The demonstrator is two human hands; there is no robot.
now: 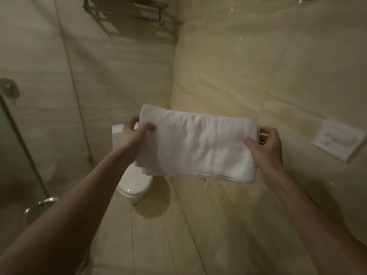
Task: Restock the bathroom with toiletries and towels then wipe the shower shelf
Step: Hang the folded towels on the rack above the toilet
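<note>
We have the folded white towel (195, 145) held at both short ends, out in front at about chest level. Left hand (135, 132): grip closed on the left end, thumb on the near face, fingers curled over the top edge and behind. Right hand (267, 144): grip closed on the right end, thumb pressed on the near face, fingers wrapped round the back. Both are pinching cloth, not loose.

Towel state: folded in several layers, long axis level, lower edge hanging free with the layers slightly fanned at the lower left corner. It touches nothing but our hands. It hangs in the air in front of the toilet (132, 183) and the corner where the two tiled walls meet.

The metal towel rack (127, 15) sits high on the left wall, well above the towel, and looks empty as far as the blur allows.

Judgement: the step in hand is carrying this towel up to the rack. To do it well we should keep equal tension between the two grips so the fold stays flat, square up the fanned corner first, lift with the long axis level, and set the folded edge facing outward. Let go only once the weight rests fully on the bars. Risk: the layers sliding apart if one grip slackens.
</note>
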